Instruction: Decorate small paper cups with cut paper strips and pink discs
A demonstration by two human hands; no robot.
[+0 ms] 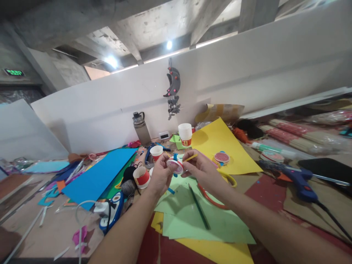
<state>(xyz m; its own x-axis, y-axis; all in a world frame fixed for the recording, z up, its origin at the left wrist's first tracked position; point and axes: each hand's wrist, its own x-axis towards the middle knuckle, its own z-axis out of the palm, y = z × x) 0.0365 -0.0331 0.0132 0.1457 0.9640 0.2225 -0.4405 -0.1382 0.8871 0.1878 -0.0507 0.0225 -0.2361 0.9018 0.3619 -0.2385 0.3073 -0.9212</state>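
Observation:
Between the fingers of my left hand is a small round disc with a white rim, a pinkish face and blue strips at its top and bottom. My right hand pinches a thin yellow strip close to the disc's right side; whether the strip touches the disc I cannot tell. Below both hands lie light green paper sheets with a dark green pencil on them. Scissors with orange and yellow handles lie by my right wrist, partly hidden. A similar pink disc rests on the yellow sheet.
Red-and-white paper cups stand left of my hands, and a cup stack stands behind. A blue glue gun with its cord lies right. At left are a blue sheet, a power strip and a grey bottle.

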